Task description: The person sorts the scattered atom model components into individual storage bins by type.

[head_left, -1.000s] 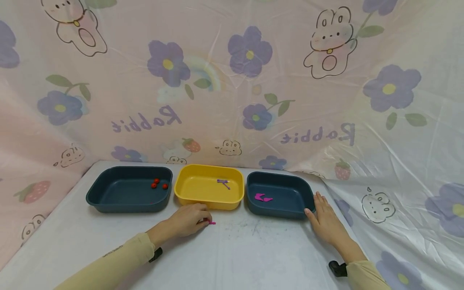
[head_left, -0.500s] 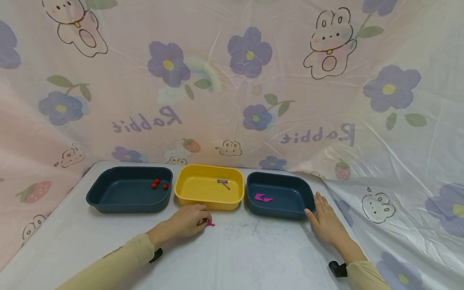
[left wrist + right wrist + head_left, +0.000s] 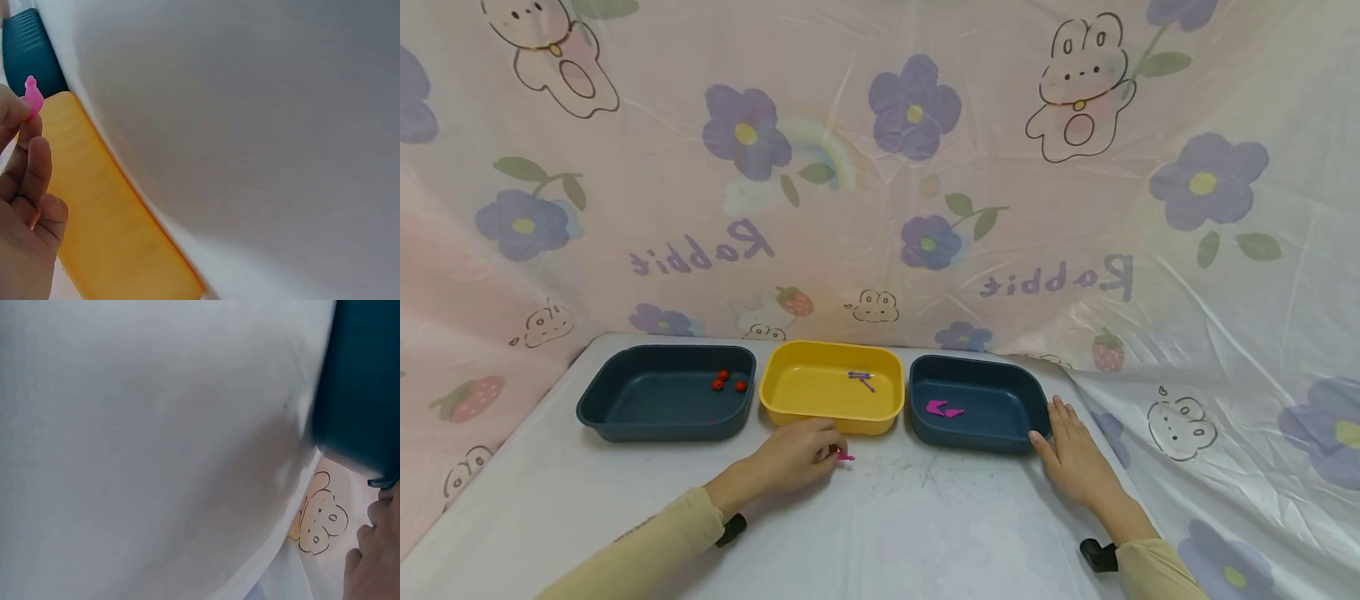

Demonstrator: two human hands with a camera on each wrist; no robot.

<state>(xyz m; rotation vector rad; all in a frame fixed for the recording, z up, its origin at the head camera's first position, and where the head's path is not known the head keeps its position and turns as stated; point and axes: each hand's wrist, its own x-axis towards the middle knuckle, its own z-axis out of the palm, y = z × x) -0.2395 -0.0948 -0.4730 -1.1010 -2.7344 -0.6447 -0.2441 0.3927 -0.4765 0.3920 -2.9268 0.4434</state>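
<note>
My left hand [image 3: 801,454] pinches a small pink plastic piece [image 3: 34,99] between thumb and fingertip, just in front of the yellow tray [image 3: 831,423]. The piece has a rounded body and a knobbed tip; part of it is hidden by the fingers. Two similar magenta pieces [image 3: 936,407] lie in the right dark blue tray [image 3: 973,438]. My right hand [image 3: 1078,458] rests with straight fingers along that tray's right end, thumb at its front corner.
On the left stands another dark blue tray [image 3: 662,432] with three small red round pieces [image 3: 718,386]. A few thin purple sticks [image 3: 860,375] lie in the yellow tray. A patterned cloth [image 3: 850,208] hangs behind the white-covered table [image 3: 910,533].
My left hand has shifted slightly right with the pink piece, whose visible end now points a little higher. My right hand and the trays have stayed put.
</note>
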